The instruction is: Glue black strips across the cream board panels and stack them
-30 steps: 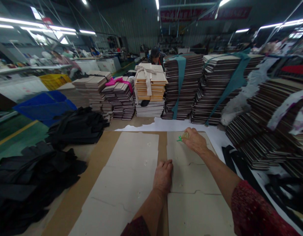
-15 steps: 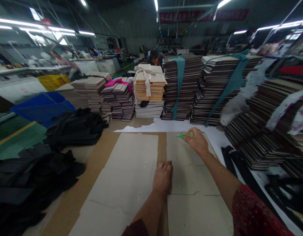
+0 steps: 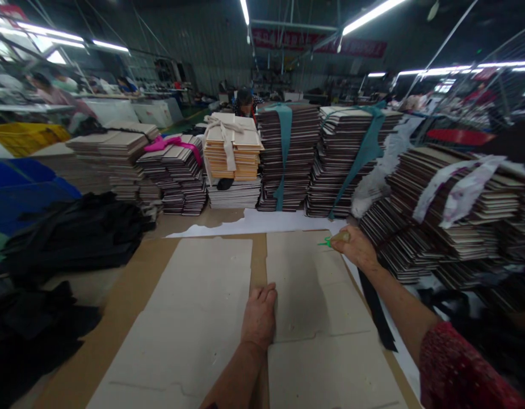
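My right hand (image 3: 358, 247) is closed round a small tool with a tan body and a green tip (image 3: 332, 240). The tip points left, over the far right part of a pale grey board (image 3: 317, 289); contact with the surface I cannot make out. My left hand (image 3: 260, 318) lies at that board's left edge, fingers bent and together; whether anything is in them is hidden. A second pale board surface (image 3: 194, 318) lies to the left of this hand. Stepped lines cross both surfaces, and a few small specks show on them. A brown strip (image 3: 259, 258) runs between the two.
Tied stacks of boards stand along the back, including an orange-edged stack (image 3: 232, 153) and teal-tied stacks (image 3: 288, 165). More stacks (image 3: 453, 204) rise at right. Black cloth pieces (image 3: 75, 233) heap at left, near a blue bin (image 3: 28, 190). A person (image 3: 245, 102) is behind the stacks.
My view has turned right, so the stacks sit further left. My right hand and its tool have moved towards the board's right side. My left hand remains at the board's edge.
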A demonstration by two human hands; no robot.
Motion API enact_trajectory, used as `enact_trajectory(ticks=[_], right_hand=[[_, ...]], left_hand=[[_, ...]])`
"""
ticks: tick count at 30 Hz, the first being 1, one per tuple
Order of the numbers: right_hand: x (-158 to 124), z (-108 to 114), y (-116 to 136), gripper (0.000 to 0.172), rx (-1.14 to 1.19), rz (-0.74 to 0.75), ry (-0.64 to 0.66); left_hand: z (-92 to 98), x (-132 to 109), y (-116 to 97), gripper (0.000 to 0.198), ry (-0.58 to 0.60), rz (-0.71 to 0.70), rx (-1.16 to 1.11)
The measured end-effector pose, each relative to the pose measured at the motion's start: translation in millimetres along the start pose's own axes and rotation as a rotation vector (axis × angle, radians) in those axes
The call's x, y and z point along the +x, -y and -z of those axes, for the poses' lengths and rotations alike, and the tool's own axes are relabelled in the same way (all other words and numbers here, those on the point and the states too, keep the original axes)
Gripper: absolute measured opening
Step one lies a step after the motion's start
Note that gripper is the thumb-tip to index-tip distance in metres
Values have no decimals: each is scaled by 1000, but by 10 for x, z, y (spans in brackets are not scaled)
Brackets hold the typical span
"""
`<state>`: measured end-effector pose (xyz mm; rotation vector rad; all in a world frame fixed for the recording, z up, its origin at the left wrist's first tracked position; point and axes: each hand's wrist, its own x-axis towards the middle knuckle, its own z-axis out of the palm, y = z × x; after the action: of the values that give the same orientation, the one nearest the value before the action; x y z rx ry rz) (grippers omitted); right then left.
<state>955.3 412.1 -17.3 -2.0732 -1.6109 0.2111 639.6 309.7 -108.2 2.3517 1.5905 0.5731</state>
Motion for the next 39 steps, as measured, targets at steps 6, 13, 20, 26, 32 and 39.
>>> enact_trajectory(ticks=[6,13,20,26,32,39], right_hand=[[-50,1,146,34,-129,2,82],[-23,61,166,30,-263,14,106],[-9,153,147,30,-242,51,148],[-27,75,184,33,-202,33,136],[-6,27,167,32,-209,-25,86],[-50,47,45,34,-148,-99,31]], left_hand=[[3,-6,1,40,4,1,20],[1,-17,2,38,-6,-14,29],[11,-7,0,37,-12,-19,33],[9,-6,5,40,-16,-19,36],[10,-11,2,41,-17,-21,38],[1,-14,3,39,-31,-29,42]])
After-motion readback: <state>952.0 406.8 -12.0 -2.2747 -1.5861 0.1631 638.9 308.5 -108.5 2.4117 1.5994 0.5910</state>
